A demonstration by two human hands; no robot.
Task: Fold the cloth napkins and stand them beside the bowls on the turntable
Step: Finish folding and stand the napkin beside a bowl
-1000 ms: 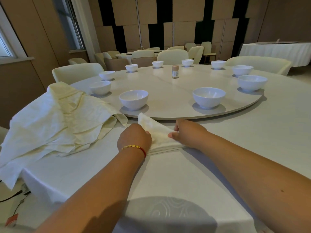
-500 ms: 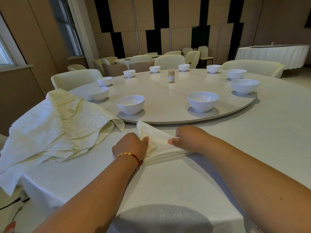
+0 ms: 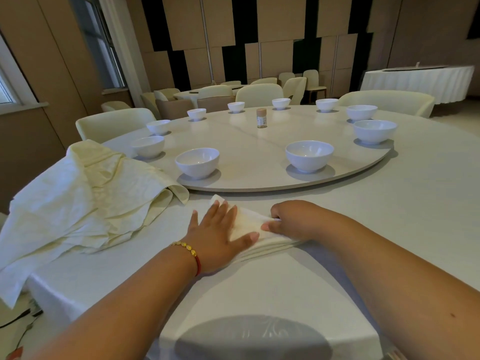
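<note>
A pale folded cloth napkin (image 3: 249, 224) lies flat on the white tablecloth, just in front of the turntable (image 3: 259, 185). My left hand (image 3: 217, 233) presses flat on its left part with straight, spread fingers. My right hand (image 3: 293, 216) pinches the napkin's right edge with curled fingers. Several white bowls ring the turntable; the two nearest bowls (image 3: 197, 162) (image 3: 309, 155) stand just beyond the napkin. No napkin stands beside any bowl in view.
A heap of unfolded pale napkins (image 3: 85, 203) lies at the table's left edge. A small brown-capped jar (image 3: 261, 118) stands mid-turntable. Cream chairs (image 3: 114, 123) surround the table. A chair back (image 3: 249, 339) sits directly below my arms.
My left hand has uncurled from the napkin's edge and now lies flat on it. The napkin has flattened. My right hand keeps its pinch on the right edge.
</note>
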